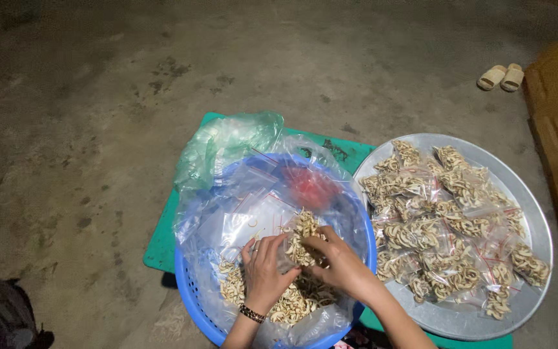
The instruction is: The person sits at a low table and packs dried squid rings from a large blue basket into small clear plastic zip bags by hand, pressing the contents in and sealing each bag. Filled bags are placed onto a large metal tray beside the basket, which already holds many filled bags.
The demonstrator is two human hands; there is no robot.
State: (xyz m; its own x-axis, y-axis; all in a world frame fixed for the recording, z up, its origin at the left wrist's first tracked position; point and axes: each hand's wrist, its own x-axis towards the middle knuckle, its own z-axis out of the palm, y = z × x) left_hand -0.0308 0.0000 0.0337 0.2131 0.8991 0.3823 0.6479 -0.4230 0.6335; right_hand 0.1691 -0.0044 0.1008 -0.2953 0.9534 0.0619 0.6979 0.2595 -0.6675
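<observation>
- While your left hand [265, 271] grips the side of a small clear bag [299, 240], fingers curled around the plastic, your right hand [338, 265] pinches the bag's other side, so both hands are closed on the same packet.
- You hold the small clear bag upright between the two hands, probably so the pale curled snack pieces inside stay put; its open or sealed top cannot be made out.
- The small clear bag sits above the loose snack pieces [292, 304] heaped in the blue basket [192, 291], just in front of your fingertips and touching both palms.
- A large clear plastic liner [247, 200] drapes over the basket, likely to keep the pieces from slipping through its slots; empty little bags lie on it.
- To your right, just beside the basket, the round metal tray [537, 220] carries a pile of filled packets [447, 226], within easy reach of your right hand.
- Both sit on a green mat [161, 245] on the concrete floor [85, 129]; a pair of sandals [501, 77] lies well apart.
</observation>
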